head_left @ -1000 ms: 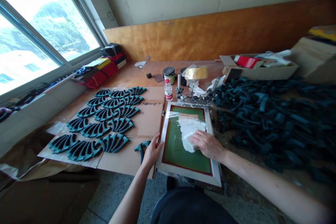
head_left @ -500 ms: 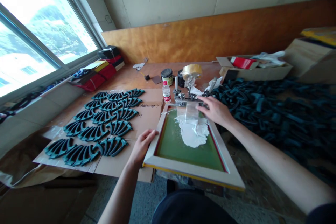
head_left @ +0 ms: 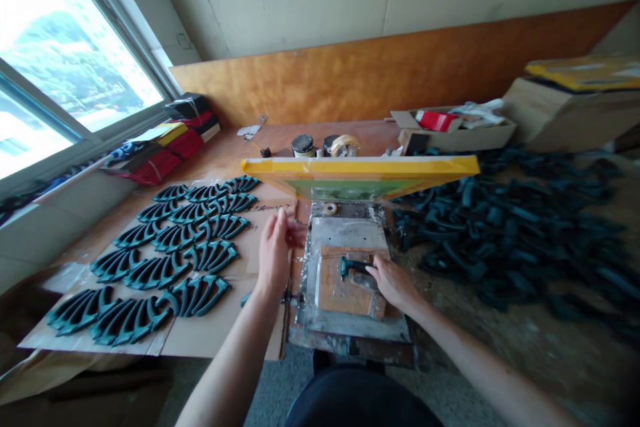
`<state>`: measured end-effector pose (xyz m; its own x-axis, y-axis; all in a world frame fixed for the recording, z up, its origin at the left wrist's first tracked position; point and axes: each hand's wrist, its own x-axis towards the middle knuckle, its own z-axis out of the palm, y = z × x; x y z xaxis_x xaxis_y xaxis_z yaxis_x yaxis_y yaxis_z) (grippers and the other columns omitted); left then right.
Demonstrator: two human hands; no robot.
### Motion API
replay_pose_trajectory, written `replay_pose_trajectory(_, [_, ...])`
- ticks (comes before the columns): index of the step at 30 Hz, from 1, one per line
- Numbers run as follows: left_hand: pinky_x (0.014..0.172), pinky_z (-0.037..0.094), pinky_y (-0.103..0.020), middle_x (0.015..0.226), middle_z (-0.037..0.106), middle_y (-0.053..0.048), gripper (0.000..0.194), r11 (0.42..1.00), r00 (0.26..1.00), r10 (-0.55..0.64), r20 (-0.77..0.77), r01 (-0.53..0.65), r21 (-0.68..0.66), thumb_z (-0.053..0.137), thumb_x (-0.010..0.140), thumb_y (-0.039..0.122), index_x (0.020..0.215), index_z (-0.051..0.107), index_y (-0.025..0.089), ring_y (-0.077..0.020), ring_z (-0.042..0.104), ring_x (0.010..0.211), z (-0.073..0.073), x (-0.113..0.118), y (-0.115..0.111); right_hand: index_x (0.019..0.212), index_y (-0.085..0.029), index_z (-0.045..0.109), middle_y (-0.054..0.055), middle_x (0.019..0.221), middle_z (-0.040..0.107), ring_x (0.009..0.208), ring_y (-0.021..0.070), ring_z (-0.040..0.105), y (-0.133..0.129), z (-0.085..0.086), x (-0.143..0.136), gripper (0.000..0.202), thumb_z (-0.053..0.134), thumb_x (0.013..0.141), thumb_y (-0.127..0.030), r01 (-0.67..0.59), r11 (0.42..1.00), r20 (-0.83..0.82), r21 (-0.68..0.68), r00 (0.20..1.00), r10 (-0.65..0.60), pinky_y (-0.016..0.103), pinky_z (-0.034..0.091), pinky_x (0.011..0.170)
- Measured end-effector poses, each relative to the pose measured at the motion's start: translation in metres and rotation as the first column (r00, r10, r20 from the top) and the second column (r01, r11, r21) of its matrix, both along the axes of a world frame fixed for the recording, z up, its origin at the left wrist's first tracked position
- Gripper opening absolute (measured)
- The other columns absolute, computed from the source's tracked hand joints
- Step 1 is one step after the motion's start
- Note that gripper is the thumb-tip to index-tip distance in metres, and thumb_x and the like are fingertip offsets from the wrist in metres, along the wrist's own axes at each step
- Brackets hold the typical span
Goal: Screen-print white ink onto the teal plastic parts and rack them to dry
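T-piece [head_left: 345, 267] of dark green, slightly glossy material, plastic by the look of it, lies over a brown board [head_left: 329, 295], just left of the right hand [head_left: 393, 280]. Crosshead points away from the hand; thumb and fingers pinch the far end of the stem. Left hand [head_left: 276, 250] raised near the board's left side, fingers upward, partly blurred; cannot tell whether it grips anything. Board flat, smooth, worn at the edges, set on a grey, paint-spattered plate [head_left: 345, 232]. Beyond, a screen frame [head_left: 360, 165] tilted up, yellow tape along its near edge, green mesh below. Left: curved, ribbed-looking fans of like pieces [head_left: 155, 273] in rows on matte cardboard [head_left: 200, 337]. Right: loose tangled heap [head_left: 480, 227], dark green.
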<state>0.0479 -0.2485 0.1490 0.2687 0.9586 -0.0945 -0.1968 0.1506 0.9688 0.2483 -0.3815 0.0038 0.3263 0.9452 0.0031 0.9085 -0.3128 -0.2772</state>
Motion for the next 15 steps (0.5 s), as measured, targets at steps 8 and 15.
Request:
replay_pose_trajectory(8, [0.055,0.049,-0.024,0.080,0.068,-0.005,0.055,0.846,0.993,-0.118,-0.018,0.091,-0.525,0.063,0.068,0.067,0.092,0.059,0.017,-0.0180,0.065,0.071,-0.114,-0.013,-0.101,0.091,-0.019,0.055,0.005,0.091,0.062,0.089,0.0195,0.056,-0.020,0.024,-0.079,0.009,0.047,0.090,-0.014,-0.455,0.815,0.105,0.360,0.887,0.449,0.034,0.045,0.086])
replay_pose_trajectory(15, [0.047,0.049,-0.030,0.058,0.064,-0.004,0.044,0.926,0.661,0.002,-0.750,-0.285,-0.248,0.034,0.086,0.059,0.080,0.051,0.018,-0.0194,0.062,0.048,-0.180,-0.164,-0.025,0.094,-0.022,0.068,0.010,0.124,0.060,0.119,0.0265,0.049,-0.050,0.013,0.137,0.033,0.040,0.082,-0.010,-0.234,0.969,0.294,0.082,0.934,0.201,0.045,0.043,0.094])
